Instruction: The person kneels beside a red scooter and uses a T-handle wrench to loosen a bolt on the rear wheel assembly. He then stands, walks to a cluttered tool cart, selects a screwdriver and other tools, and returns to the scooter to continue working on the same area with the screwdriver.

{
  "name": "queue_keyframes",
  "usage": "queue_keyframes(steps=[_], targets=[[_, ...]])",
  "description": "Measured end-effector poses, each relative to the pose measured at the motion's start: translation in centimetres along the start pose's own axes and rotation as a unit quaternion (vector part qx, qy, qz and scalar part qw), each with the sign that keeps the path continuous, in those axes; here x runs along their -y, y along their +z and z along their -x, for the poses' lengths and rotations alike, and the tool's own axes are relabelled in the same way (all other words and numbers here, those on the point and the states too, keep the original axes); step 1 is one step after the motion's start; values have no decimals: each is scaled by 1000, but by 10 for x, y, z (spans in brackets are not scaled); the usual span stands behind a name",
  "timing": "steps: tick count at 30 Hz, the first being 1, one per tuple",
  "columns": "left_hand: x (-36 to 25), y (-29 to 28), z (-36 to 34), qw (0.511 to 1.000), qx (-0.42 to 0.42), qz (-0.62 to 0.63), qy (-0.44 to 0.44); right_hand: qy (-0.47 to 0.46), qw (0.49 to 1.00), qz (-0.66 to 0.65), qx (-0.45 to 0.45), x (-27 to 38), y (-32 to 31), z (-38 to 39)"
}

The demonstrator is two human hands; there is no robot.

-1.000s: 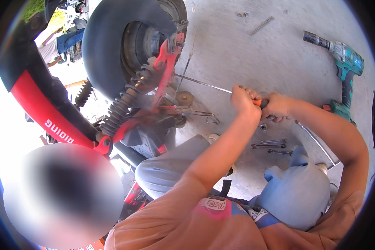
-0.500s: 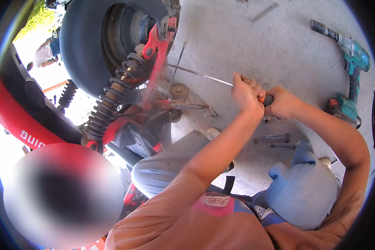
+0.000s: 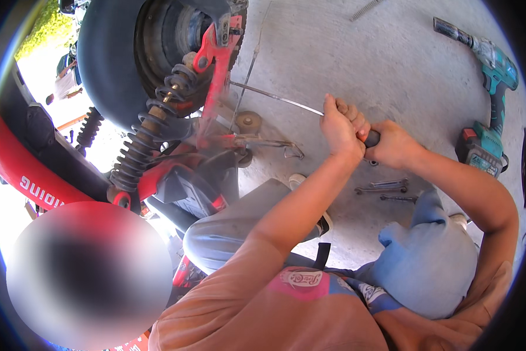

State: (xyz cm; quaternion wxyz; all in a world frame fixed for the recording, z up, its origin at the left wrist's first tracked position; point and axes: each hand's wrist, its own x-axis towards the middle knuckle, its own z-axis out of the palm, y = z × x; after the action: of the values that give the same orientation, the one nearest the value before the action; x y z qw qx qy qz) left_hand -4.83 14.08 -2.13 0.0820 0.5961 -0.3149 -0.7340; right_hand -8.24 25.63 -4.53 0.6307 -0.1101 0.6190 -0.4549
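Observation:
Both hands are closed on a long screwdriver with a thin metal shaft (image 3: 280, 99) and a black and orange handle (image 3: 372, 138). My left hand (image 3: 343, 130) wraps round the front of the handle, close to the shaft. My right hand (image 3: 394, 145) grips the handle's rear end, touching or nearly touching the left. The shaft points left, and its tip meets or passes behind a red metal arm (image 3: 219, 76) by a vehicle's wheel (image 3: 108, 76); the contact is hidden. Beside the arm slants a coil-spring shock absorber (image 3: 149, 126), dusty and dark.
A teal cordless impact wrench (image 3: 498, 82) lies on the concrete floor at right. Several spanners (image 3: 388, 185) lie below my right hand. A loose spring (image 3: 365, 10) is at the far edge, and a brown caster wheel (image 3: 248, 122) sits under the vehicle. My bent knees flank the workspace.
The vehicle parts have shifted slightly left and up in the picture, and my hands slightly left. Both hands keep the same hold on the screwdriver.

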Motion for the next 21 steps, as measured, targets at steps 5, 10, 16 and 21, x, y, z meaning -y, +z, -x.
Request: queue_keyframes(steps=[5, 10, 16, 21], targets=[[-1, -2, -8, 998, 63, 2, -11, -30, 998, 20, -56, -8, 5, -1], [-8, 0, -5, 992, 114, 34, -42, -152, 979, 72, -118, -8, 0, 4], [-24, 11, 9, 998, -10, -19, -65, 28, 861, -431, 269, -16, -32, 5], [-20, -1, 10, 997, -43, -23, -62, 74, 880, -396, 253, -11, -21, 4]])
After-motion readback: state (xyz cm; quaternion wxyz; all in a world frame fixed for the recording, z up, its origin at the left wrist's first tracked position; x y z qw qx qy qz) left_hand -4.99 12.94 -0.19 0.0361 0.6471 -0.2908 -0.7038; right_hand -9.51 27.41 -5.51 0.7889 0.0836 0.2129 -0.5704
